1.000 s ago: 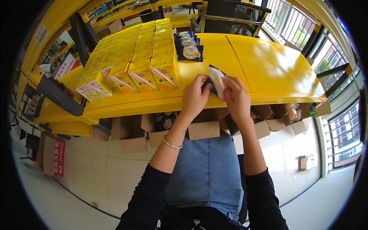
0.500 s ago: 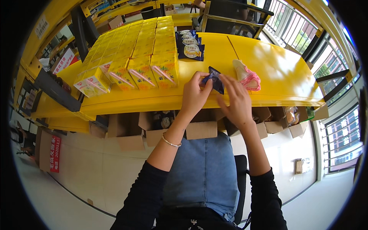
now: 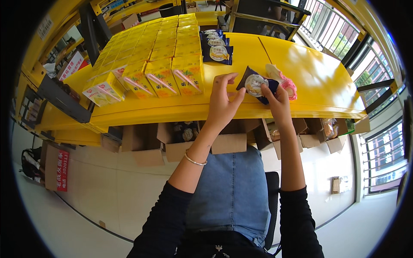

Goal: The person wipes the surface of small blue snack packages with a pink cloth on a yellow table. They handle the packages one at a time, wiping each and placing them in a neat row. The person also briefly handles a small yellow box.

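Note:
A dark blue snack packet point(image 3: 255, 85) with a pale round picture on its front is pinched at its right end by my right hand point(image 3: 278, 99), thumb in front. My left hand point(image 3: 224, 99) is beside the packet's left end. Its fingers and thumb are apart, with the thumb tip close to the packet's edge; whether they touch I cannot tell. Just behind the right hand lies a pink and white knitted-looking item point(image 3: 289, 84). Farther back, several similar blue packets point(image 3: 218, 53) overlap in a row on the yellow shelf point(image 3: 309, 64).
Rows of yellow drink cartons point(image 3: 159, 73) with straws fill the shelf's left side. Below its front edge stand open cardboard boxes point(image 3: 228, 144), some holding packaged goods. Black uprights of the rack point(image 3: 64, 99) rise at the left. Barred windows point(image 3: 383, 159) are at the right.
The packet has turned its printed face toward me and shifted slightly right. My right hand has closed on its right end, while my left hand has loosened and its fingers have spread.

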`<state>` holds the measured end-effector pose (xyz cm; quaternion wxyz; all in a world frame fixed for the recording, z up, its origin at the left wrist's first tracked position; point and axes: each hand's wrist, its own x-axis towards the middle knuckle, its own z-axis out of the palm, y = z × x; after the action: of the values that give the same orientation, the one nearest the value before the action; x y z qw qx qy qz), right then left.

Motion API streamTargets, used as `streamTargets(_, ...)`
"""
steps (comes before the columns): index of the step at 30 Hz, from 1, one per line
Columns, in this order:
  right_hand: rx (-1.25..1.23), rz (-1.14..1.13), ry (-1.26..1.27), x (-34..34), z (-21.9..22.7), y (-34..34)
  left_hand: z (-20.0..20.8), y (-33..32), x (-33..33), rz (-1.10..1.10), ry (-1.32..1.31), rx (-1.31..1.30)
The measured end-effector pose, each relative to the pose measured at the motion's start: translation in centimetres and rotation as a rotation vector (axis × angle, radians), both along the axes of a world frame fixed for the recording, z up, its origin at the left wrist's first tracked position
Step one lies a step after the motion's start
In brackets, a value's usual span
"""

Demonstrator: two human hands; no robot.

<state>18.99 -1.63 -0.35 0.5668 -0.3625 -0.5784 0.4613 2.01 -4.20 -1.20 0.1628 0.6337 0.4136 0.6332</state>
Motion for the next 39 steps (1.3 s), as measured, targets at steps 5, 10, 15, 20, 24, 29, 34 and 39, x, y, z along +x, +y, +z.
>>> streamTargets(5, -0.044, 0.161, -0.313, 0.4, 1.8, -1.2, -0.8, 0.7, -0.6, -0.287, -0.266, -0.2)
streamTargets(10, -0.056, 0.13, -0.27, 0.0, 1.6, -0.9, 0.0, 0.0, -0.9, -0.257, -0.308, -0.224)
streamTargets(15, 0.041, -0.011, -0.271, 0.0, -0.1, 0.4, 0.5, 0.1, -0.7, -0.259, -0.451, -0.254)
streamTargets(20, -0.016, 0.011, -0.155, -0.4, 0.6, 0.2, 1.2, 0.6, -0.5, -0.339, -0.728, -0.308)
streamTargets(24, -0.026, 0.027, -0.133, 0.0, 0.1, 0.6, 1.5, 0.6, -0.5, -0.313, -0.761, -0.344)
streamTargets(29, -0.178, -0.082, 0.276, 0.3, 1.1, 0.3, 0.9, 0.5, -3.1, -0.403, -0.669, -0.432)
streamTargets(34, -0.119, -0.117, 0.128, 0.5, 0.2, 0.7, 1.8, 0.3, -3.1, -0.479, -0.538, -0.506)
streamTargets(39, -0.011, -0.141, -0.096, -0.1, -0.7, 0.9, 0.7, 0.3, -2.6, -0.39, -0.475, -0.386)
